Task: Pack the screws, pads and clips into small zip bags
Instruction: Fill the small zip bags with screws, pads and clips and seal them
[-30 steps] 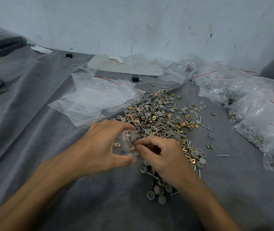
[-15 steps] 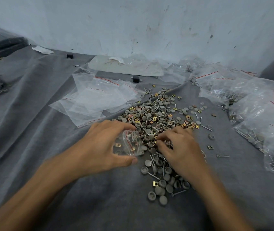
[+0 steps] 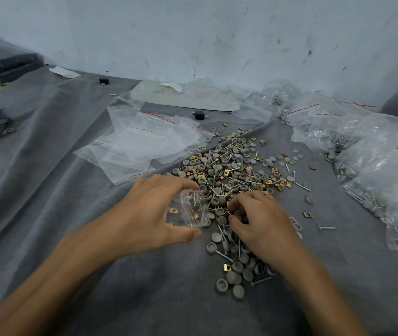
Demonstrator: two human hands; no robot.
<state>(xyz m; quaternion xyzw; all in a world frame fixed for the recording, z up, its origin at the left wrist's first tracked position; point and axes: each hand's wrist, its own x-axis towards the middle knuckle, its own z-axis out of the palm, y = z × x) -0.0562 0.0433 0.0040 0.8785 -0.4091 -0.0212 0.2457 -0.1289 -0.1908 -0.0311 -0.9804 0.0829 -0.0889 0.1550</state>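
- Loose grey pads [image 3: 238, 277] lie nearest, on the grey cloth [image 3: 96, 287] beside the right wrist.
- Left hand [image 3: 154, 214] grips the small zip bag [image 3: 188, 210] between thumb and curled fingers; a few pieces are inside.
- Right hand [image 3: 263, 224] is just right of the bag, fingers curled down into the parts; can't tell if anything is pinched.
- Main pile [image 3: 229, 170] of screws, pads and clips spreads beyond both hands.
- Empty zip bags [image 3: 142, 141] lie beyond-left; filled bags [image 3: 375, 166] lie right.

Matt grey cloth [image 3: 47, 190] is carrying glossy clear plastic bags [image 3: 144, 141], shiny metal screws [image 3: 326, 228], brassy clips [image 3: 289, 184] and dull grey pads [image 3: 238, 291]; wall [image 3: 193, 32] behind is showing scuffs.
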